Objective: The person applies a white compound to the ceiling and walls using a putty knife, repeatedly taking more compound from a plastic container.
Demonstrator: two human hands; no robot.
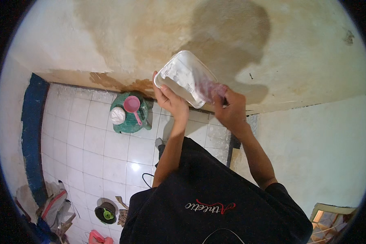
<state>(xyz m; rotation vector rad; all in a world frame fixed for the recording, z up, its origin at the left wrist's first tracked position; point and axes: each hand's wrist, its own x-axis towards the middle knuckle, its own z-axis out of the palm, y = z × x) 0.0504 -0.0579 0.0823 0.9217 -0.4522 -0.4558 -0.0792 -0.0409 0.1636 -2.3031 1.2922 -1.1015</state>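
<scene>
Up close to the wall, my left hand [171, 99] grips a white rectangular tub [175, 86] by its near-left edge, thumb over the rim and fingers behind. Thick white paste [179, 65] coats much of its inside. The tub is tilted so that its opening shows. At the tub's right end, my right hand [230, 106] is closed on a pink scraper [207, 88]. Motion smears the scraper, so its exact shape is unclear. Its blade end lies over the paste, but whether it touches cannot be made out.
Ahead rises a stained, patchy wall [150, 44]. On the white tiled floor [93, 142] stands a green stool [124, 127] bearing a pink dipper [131, 104] and a white round container [118, 116]. Farther back lie a dark pot [99, 214], a pink-red object [97, 238] and sacks [55, 205].
</scene>
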